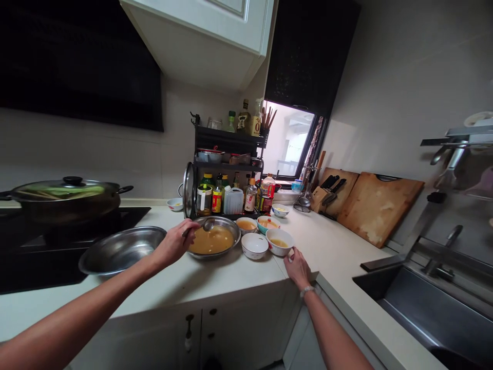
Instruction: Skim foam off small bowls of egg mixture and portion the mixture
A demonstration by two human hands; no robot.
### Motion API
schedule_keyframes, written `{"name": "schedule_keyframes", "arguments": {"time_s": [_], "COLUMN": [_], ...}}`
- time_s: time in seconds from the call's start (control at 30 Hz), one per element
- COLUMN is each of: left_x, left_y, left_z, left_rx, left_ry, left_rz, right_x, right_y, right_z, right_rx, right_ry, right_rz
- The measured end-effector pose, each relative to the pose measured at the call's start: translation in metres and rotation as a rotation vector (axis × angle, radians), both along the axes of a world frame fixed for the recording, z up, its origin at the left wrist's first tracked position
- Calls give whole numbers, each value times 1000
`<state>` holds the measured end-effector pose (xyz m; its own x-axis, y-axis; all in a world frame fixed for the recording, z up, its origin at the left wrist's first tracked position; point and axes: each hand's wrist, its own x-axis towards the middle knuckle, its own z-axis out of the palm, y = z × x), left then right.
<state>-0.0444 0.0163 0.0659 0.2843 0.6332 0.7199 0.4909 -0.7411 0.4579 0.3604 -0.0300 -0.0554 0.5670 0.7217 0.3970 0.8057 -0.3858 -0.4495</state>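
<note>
My left hand [177,240] is closed round the handle of a metal spoon [208,224], whose head is over a round steel dish [235,242] of brown liquid. At the right side of a white bowl [280,251] with some yellowish liquid inside, the fingers of my right hand [297,264] grip its lower edge. Between that bowl and the steel dish sits a white bowl [254,253] with nothing visible in it. Two small bowls, one white [246,232] and one green-rimmed [263,231], stand behind with orange-brown contents.
An empty steel basin [127,252] overlaps the stove edge on the left, beside a lidded pan [69,205]. Behind the bowls is a black rack [227,165] with bottles. Cutting boards [379,208] and a knife block [321,199] lean near the wall. The sink [423,308] is right.
</note>
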Motion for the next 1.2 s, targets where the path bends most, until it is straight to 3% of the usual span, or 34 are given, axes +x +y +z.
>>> {"name": "schedule_keyframes", "arguments": {"time_s": [0.2,0.3,0.4,0.53,0.63,0.77,0.87,0.93,1.0,1.13,1.2], "left_x": [17,41,77,134,169,199,212,218,223,226,223], "left_y": [-1,2,4,10,25,51,61,62,62,65,66], "left_z": [9,20,29,27,16,-2,-9,-9,-8,-10,-12], "left_rx": [-249,-376,-411,-411,-299,-68,-29,-111,-295,-794,-935], "left_ry": [-322,-531,-588,-428,-196,46,106,104,31,-260,-375], "left_rz": [160,63,-74,-232,-371,-568,-641,-657,-608,-346,-271], "right_x": [-1,-1,-1,-1,3,9,9,7,5,3,7], "right_y": [0,0,-2,-3,-2,0,0,0,-1,0,0], "right_z": [1,0,0,-1,-7,-16,-17,-14,-10,2,9], "right_rx": [-4,5,16,34,88,141,156,156,144,104,100], "right_ry": [4,0,-6,-6,-32,-59,-64,-48,-14,107,243], "right_rz": [-11,-5,11,20,61,96,106,110,107,104,114]}}
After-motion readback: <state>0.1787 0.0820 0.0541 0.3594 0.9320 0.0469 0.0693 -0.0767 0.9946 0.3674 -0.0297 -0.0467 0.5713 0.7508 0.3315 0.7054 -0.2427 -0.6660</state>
